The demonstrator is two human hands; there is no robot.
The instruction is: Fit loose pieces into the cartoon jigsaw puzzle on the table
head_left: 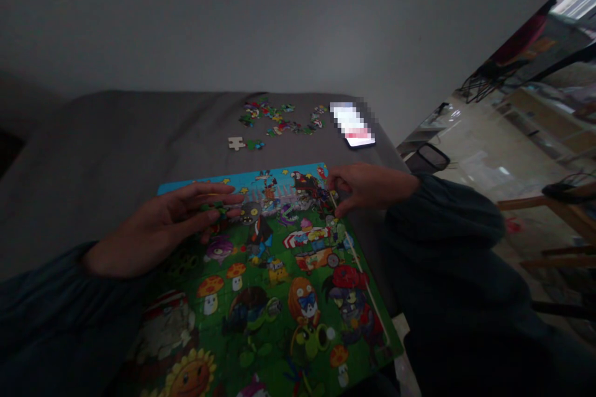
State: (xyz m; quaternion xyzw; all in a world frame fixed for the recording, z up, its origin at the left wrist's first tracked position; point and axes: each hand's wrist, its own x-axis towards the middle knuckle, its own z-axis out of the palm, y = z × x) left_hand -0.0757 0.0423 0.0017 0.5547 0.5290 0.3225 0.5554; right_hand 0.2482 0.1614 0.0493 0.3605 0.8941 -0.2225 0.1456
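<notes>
A colourful jigsaw puzzle (274,273) with cartoon plants and zombies lies in front of me, tilted slightly in view. My left hand (158,223) is over its upper left part. Small green jigsaw pieces (215,207) show between that thumb and the fingers; their number is hidden. At the upper right edge of the puzzle is my right hand (361,186), its fingers curled and the thumb bent toward the border. Whatever lies under those fingertips is too dark and covered to make out.
Beyond the puzzle, several loose jigsaw pieces (279,121) are scattered on the grey cloth surface (153,136). One piece (236,143) lies pale side up. A lit phone (354,127) rests near the right edge. Behind stands a plain wall (279,25); a wooden stool (549,201) is at right.
</notes>
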